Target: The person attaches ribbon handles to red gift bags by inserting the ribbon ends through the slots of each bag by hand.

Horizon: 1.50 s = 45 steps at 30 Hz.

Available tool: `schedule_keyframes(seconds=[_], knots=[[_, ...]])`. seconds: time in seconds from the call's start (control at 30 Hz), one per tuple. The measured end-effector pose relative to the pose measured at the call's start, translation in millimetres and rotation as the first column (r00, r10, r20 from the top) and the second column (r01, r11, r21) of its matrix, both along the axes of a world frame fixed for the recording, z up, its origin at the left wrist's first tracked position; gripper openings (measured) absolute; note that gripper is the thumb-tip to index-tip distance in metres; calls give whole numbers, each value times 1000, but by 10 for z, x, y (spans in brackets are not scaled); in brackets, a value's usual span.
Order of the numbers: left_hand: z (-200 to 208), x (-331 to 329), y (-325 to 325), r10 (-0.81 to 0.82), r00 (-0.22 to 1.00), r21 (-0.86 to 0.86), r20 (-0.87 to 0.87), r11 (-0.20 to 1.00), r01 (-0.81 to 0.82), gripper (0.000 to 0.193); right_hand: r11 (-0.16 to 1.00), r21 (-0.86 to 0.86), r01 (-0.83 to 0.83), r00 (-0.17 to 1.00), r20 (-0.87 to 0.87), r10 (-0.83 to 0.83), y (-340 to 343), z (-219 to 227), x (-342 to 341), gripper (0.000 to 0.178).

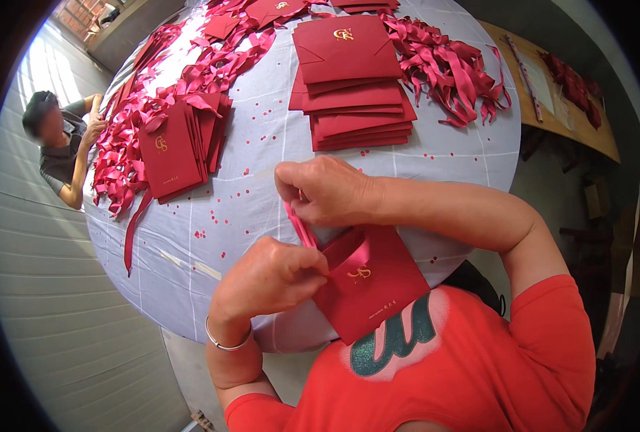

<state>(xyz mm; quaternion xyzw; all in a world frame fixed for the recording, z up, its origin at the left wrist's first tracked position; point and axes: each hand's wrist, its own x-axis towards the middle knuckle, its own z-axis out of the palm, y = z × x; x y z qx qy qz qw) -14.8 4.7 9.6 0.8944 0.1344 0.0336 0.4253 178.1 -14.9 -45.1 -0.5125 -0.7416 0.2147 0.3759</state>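
A red paper gift bag (385,288) with a gold emblem lies tilted at the table's near edge, against my body. Pink-red ribbon (302,225) runs from its top edge up between my hands. Fingers curled, my right hand (327,191) pinches the upper end of the ribbon just beyond the bag. My left hand (269,277), with a silver bangle at the wrist, is closed on the ribbon at the bag's upper left corner. A loop of the ribbon crosses the front of the bag beside my left fingertips. My fingers hide part of the bag's opening.
Flat red bags (349,79) are stacked beyond my right hand, beside a heap of loose ribbons (449,68). Finished-looking bags with ribbons (172,151) lean at the left, near a co-worker (64,137). Small red dots (201,234) speckle the white tablecloth. A wooden table (550,93) stands far right.
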Motion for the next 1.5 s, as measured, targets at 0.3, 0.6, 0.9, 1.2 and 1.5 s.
schedule_keyframes(seconds=[0.3,0.6,0.9,1.2,1.5], knots=[[29,37,26,59,996,-13,-65,998,-60,15,962,242,128,978,131,-163,235,-130,6,15],[61,-65,102,210,973,12,-97,978,-209,9,970,165,177,982,32,-184,-96,138,417,13],[-17,-33,128,287,956,113,-64,954,-279,13,979,-103,177,983,-22,-180,-409,114,618,9],[-143,0,174,313,947,150,-68,942,-301,16,993,-71,92,991,101,-84,-339,163,502,8],[-182,22,162,265,962,-24,-70,963,-268,15,982,165,-86,819,573,-25,350,-48,311,22]])
